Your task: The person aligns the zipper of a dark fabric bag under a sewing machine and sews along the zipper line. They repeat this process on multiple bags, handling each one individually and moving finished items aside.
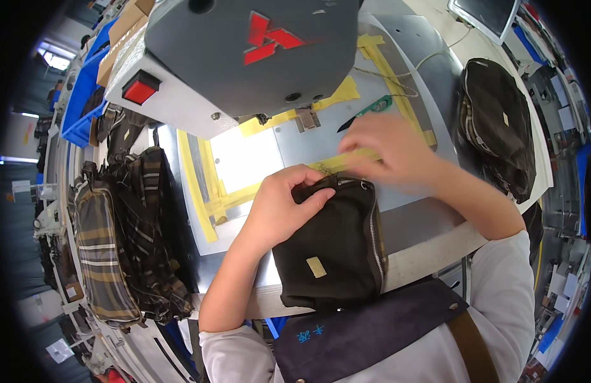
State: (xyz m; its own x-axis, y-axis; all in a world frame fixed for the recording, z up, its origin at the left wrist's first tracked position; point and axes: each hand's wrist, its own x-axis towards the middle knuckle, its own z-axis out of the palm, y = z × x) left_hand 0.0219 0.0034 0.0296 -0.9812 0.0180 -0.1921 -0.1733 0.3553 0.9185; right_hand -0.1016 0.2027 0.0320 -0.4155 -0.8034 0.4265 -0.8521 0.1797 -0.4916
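Note:
A black zippered bag [330,252] lies at the table's near edge, with a small pale yellow tag on its face and a metal zipper down its right side. My left hand [279,201] is closed on the bag's top edge, thumb in front. Loose threads show just beyond that edge. Over the plate, right of the bag's top, is my right hand [391,150]; its fingers curl but are smeared by motion, and what they hold, if anything, is hidden. Just beyond its fingers are green-handled thread snips [375,105] with a dark blade.
A grey sewing machine head [251,57] overhangs the metal plate, which bears yellow tape strips [212,191]. Plaid backpacks [107,249] sit at the left, below a blue bin [81,127]. Another black bag [499,121] lies at the right. A cord [429,57] crosses the back.

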